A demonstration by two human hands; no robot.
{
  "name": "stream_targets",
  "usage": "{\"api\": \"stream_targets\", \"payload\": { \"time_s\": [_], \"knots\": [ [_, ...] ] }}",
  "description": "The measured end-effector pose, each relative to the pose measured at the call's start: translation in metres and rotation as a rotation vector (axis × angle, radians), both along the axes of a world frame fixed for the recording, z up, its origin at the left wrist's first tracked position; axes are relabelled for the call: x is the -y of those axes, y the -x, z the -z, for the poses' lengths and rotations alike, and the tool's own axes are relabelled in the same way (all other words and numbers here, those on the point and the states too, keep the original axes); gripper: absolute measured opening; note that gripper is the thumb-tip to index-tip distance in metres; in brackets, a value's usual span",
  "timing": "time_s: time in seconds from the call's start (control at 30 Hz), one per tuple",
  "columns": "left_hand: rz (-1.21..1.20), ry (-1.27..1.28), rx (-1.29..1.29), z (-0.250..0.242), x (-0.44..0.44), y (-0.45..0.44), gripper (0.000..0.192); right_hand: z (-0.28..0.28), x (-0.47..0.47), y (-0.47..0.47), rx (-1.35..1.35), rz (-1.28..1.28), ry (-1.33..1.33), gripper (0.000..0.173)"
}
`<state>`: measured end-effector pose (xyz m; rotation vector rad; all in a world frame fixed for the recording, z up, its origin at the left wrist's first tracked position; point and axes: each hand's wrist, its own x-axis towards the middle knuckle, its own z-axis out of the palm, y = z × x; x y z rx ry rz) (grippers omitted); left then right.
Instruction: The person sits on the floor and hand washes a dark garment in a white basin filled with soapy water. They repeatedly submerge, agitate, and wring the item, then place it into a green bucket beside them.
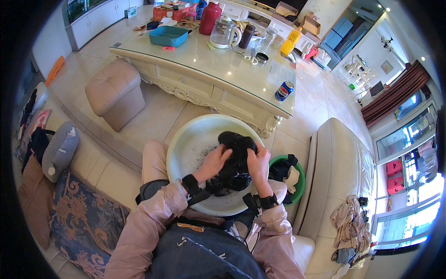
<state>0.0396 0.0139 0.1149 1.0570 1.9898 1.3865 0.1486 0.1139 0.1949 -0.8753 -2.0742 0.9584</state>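
A wet black cloth or garment [237, 164] is bunched up over a large pale green basin [177, 139] in front of my lap. My left hand [213, 162] grips its left side, thumb on top. On the other side, my right hand [258, 160] holds the upper right part between thumb and fingers. The lower end of the cloth hangs into soapy water [193, 146] with foam and bubbles. Folds hide most of my fingertips, and what kind of garment it is cannot be made out. Both wrists wear black straps.
Beside the basin on the right stands a green bucket [300, 188] with dark and white cloths. Ahead is a glass-topped coffee table [209, 66] bearing a glass kettle [221, 33], a Pepsi can [284, 91] and a blue tub [168, 36]. A tufted stool [113, 87] sits left, a sofa [331, 174] right.
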Motion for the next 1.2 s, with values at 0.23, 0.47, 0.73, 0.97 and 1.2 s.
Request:
{"api": "stream_targets", "payload": {
  "time_s": [0.23,0.47,0.73,0.97,1.2],
  "knots": [
    [0.290,-0.131,1.084,0.041,0.004,0.001,0.063,0.028,0.020,-0.017,0.099,-0.075,-0.039,0.020],
    [0.087,0.057,1.235,0.073,0.020,-0.015,0.048,0.046,0.037,-0.030,0.408,-0.230,-0.153,0.020],
    [0.254,-0.323,1.032,-0.009,0.006,0.018,0.036,0.050,0.076,-0.027,0.352,-0.412,-0.280,0.036],
    [0.304,-0.358,0.438,-0.077,0.001,0.055,0.035,0.056,0.065,-0.022,0.085,-0.543,-0.183,0.041],
    [0.552,-0.232,0.415,-0.117,0.013,0.042,0.037,0.092,-0.008,-0.037,-0.006,-0.167,0.702,0.027]
  ]
}}
